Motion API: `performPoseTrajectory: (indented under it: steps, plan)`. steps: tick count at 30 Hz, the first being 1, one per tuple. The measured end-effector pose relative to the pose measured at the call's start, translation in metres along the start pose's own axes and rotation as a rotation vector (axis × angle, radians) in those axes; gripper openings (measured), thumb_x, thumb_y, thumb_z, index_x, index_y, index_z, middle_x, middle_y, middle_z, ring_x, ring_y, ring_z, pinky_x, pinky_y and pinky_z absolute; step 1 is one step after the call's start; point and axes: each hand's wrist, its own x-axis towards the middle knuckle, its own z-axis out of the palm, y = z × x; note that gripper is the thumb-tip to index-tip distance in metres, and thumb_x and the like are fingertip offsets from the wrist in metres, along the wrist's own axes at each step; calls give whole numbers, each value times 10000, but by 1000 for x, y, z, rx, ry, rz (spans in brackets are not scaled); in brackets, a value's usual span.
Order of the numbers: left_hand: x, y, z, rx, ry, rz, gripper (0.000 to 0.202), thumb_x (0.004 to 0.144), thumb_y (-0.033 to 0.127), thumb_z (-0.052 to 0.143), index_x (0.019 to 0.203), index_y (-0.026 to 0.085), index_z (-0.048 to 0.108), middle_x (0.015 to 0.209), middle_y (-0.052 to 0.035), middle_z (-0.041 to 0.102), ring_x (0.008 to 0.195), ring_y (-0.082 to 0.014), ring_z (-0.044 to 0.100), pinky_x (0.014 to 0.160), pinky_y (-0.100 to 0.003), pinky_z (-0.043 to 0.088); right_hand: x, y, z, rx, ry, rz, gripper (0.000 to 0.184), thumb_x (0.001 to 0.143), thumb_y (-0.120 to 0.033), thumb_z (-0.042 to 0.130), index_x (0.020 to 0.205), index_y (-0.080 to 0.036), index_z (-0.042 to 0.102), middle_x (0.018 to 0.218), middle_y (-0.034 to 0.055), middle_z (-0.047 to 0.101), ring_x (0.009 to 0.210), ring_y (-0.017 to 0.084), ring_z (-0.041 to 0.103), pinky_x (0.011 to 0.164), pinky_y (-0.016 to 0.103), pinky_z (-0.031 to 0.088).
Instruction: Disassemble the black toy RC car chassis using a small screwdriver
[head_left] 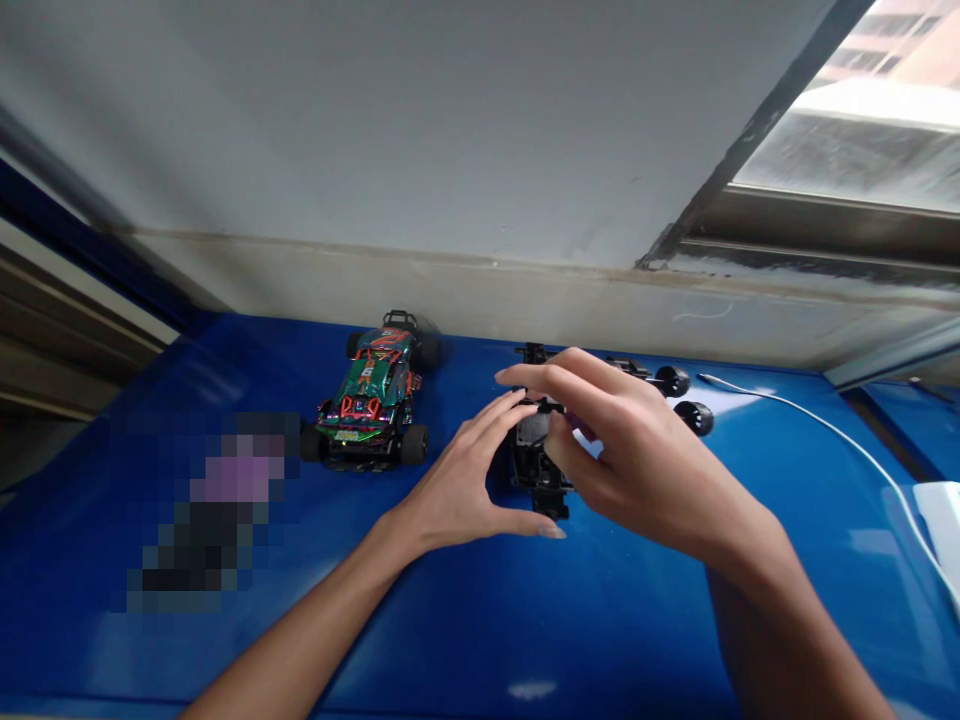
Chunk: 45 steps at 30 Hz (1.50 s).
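Note:
A black toy-car chassis [541, 468] without its body lies on the blue table [480, 620], its wheels [684, 398] showing at the far right. My left hand [465, 485] cups its left side, fingers curved on top and thumb stretched below it. My right hand [622, 450] comes over from the right, with thumb and fingers pinched on a part at the chassis top. What the pinch holds is hidden. A complete toy car [371, 395] with a green and red body stands to the left, apart from both hands.
A white cable [825, 425] runs across the table's right side to a white object [943, 515] at the right edge. A blurred-out patch [210, 505] lies at the left. A grey wall and a window frame [750, 140] rise behind the table.

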Motion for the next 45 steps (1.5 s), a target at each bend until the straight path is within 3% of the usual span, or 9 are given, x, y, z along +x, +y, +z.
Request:
performPoseTrajectory:
  steps: [19,26,29,34,39,45]
  plan:
    - [3,7,-2,-41,-12,6,1156,667,796,863,1598,288,403,1646,-113,512,1593,-421,375,1281,-619,388,0,1,17,-68,-70,-51,562,959,-40,508,1480,-239,579,1287,90,667,908,196,686,752,336,534]
    - [1,3,0,-21,-17,4,1209,663,759,891,1634,261,370,1743,-136,369,1638,-410,290,1326,-619,319,1,-1,11,-30,8,-67,511,972,-43,473,1435,-200,622,1246,99,679,918,199,692,789,349,552]
    - [1,3,0,-18,-12,2,1203,665,755,893,1630,255,379,1743,-141,368,1640,-413,281,1322,-629,320,2,0,13,-33,0,-66,507,969,-45,480,1429,-194,632,1228,99,701,875,194,687,741,343,544]
    - [1,4,1,-15,-15,5,1212,665,782,874,1631,251,372,1727,-154,397,1632,-409,305,1313,-638,328,3,3,16,-30,-39,-69,494,986,-57,491,1450,-158,626,1219,114,758,1027,230,720,836,351,559]
    - [0,1,1,0,-31,-23,1269,664,822,843,1661,228,328,1749,-171,347,1643,-418,269,1323,-641,306,1,5,6,-32,-11,-69,437,1028,-88,479,1418,-171,657,1122,72,791,845,162,711,706,285,507]
    - [0,1,0,5,-19,14,1238,676,829,828,1660,265,331,1770,-146,307,1650,-411,253,1329,-628,307,-3,1,-5,-8,86,-86,444,1005,-66,511,1406,-181,665,912,8,728,682,104,615,606,238,433]
